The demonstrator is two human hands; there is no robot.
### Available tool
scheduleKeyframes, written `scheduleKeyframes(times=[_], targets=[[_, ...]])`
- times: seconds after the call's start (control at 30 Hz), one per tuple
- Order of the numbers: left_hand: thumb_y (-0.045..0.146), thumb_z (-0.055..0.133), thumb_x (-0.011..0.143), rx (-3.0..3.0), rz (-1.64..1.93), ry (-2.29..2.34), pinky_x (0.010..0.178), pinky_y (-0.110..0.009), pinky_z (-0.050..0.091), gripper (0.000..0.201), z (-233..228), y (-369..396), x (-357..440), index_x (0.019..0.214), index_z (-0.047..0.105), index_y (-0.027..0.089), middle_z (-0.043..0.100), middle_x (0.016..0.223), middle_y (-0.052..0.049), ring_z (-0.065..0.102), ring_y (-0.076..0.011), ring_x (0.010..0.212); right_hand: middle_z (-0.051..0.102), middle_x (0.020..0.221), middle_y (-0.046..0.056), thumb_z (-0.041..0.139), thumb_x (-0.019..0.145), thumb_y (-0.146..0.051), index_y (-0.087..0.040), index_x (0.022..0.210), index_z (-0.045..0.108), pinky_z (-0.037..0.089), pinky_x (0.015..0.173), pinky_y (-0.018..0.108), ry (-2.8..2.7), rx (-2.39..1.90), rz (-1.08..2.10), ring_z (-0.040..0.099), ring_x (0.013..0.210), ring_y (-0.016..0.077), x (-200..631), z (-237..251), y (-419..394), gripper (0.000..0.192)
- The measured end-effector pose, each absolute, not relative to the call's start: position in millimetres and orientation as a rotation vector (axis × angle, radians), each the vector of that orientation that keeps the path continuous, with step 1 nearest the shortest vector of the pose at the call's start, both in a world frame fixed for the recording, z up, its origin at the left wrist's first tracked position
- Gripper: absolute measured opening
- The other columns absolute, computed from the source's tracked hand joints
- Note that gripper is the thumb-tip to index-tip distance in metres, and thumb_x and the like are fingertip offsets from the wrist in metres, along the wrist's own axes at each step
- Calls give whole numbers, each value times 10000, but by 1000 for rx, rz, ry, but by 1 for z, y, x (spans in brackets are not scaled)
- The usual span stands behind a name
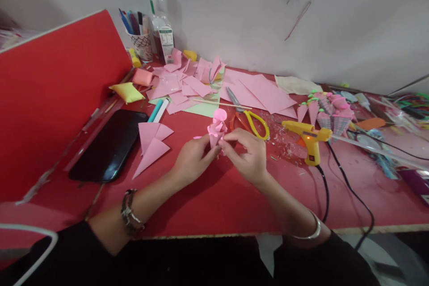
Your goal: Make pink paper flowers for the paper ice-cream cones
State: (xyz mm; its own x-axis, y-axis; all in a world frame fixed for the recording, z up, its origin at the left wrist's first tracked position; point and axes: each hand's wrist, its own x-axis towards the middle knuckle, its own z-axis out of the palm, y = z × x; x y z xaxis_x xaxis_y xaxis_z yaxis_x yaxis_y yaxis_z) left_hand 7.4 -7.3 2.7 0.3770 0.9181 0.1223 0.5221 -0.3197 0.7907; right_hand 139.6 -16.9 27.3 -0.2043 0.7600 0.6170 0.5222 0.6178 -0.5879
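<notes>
Near the middle of the red table, my left hand [192, 158] is closed round a small pink paper cone [214, 139]. Bright pink frilly pieces and a round pink blob [220, 115] stick up from the cone's top. My right hand [248, 154] pinches at the cone's right side with thumb and forefinger; whether a small piece sits between those fingertips I cannot make out. Left of my left hand lie pink paper cut-outs [152, 152] with pointed ends. A pair of scissors [256, 125] with yellow and orange handles rests just beyond my hands.
A yellow glue gun [310, 138] with a lit light and trailing cord lies at right. Finished-looking cones [340, 123] stand behind it. Pink paper scraps [187, 85], a bottle [163, 31] and a pen cup [140, 44] are at the back. A black phone [110, 147] lies left.
</notes>
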Motion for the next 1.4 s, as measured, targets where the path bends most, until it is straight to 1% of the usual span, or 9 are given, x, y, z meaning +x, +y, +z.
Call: scheduleKeyframes(times=[0.1, 0.27, 0.37, 0.57, 0.73, 0.87, 1.0, 1.23, 1.4], targets=[[296, 361, 802, 1977, 735, 1254, 569, -263, 382, 227, 3, -7, 8, 704, 516, 162, 609, 671, -27, 551, -157, 611, 528, 538, -43, 524, 762, -167, -196, 621, 504, 387, 496, 215, -1894, -1031, 268, 455, 495, 67, 139, 28, -17, 145], [298, 359, 800, 1987, 735, 1244, 555, -259, 375, 237, 3, -7, 8, 646, 483, 169, 600, 629, -13, 538, -149, 573, 523, 534, -44, 527, 766, -186, -197, 617, 509, 388, 504, 219, -1899, -1079, 260, 462, 502, 70, 139, 27, -17, 151], [296, 358, 800, 1999, 728, 1262, 548, -257, 374, 230, 3, -7, 7, 649, 477, 170, 600, 636, -18, 536, -149, 569, 533, 530, -44, 533, 764, -200, -199, 609, 515, 387, 507, 223, -1898, -1105, 244, 468, 499, 72, 139, 27, -17, 156], [284, 351, 804, 2069, 689, 1299, 545, -265, 390, 222, 0, -7, 7, 715, 512, 159, 614, 678, -43, 555, -168, 597, 530, 506, -46, 553, 752, -210, -196, 573, 500, 380, 490, 213, -1913, -1125, 186, 470, 479, 68, 139, 27, -17, 188], [236, 364, 788, 2077, 726, 1277, 558, -263, 408, 189, 0, -8, 7, 767, 534, 158, 626, 703, -42, 575, -171, 627, 541, 526, -31, 575, 732, -226, -181, 589, 503, 392, 493, 203, -1918, -1109, 228, 476, 484, 68, 140, 26, -17, 166], [254, 363, 797, 2061, 728, 1263, 564, -263, 413, 202, -1, -8, 7, 771, 538, 155, 615, 682, -38, 576, -170, 630, 541, 531, -19, 531, 748, -206, -174, 590, 498, 390, 492, 202, -1918, -1078, 258, 469, 481, 67, 140, 28, -18, 165], [273, 361, 808, 2063, 706, 1264, 576, -265, 414, 212, -1, -7, 8, 771, 534, 156, 614, 704, -41, 575, -170, 646, 517, 505, -27, 503, 761, -192, -178, 561, 471, 374, 476, 199, -1903, -1087, 208, 449, 464, 62, 138, 28, -17, 202], [306, 359, 810, 2087, 674, 1300, 529, -253, 384, 245, 1, -8, 7, 662, 495, 165, 599, 649, -30, 544, -150, 564, 519, 495, -42, 488, 780, -195, -185, 555, 465, 361, 477, 203, -1914, -1109, 216, 448, 467, 60, 140, 27, -17, 227], [319, 346, 817, 2069, 665, 1293, 541, -264, 394, 253, 2, -8, 8, 726, 519, 159, 613, 680, -46, 559, -166, 589, 524, 513, -30, 457, 785, -206, -194, 571, 467, 375, 494, 219, -1931, -1111, 236, 464, 486, 74, 140, 28, -19, 215]])
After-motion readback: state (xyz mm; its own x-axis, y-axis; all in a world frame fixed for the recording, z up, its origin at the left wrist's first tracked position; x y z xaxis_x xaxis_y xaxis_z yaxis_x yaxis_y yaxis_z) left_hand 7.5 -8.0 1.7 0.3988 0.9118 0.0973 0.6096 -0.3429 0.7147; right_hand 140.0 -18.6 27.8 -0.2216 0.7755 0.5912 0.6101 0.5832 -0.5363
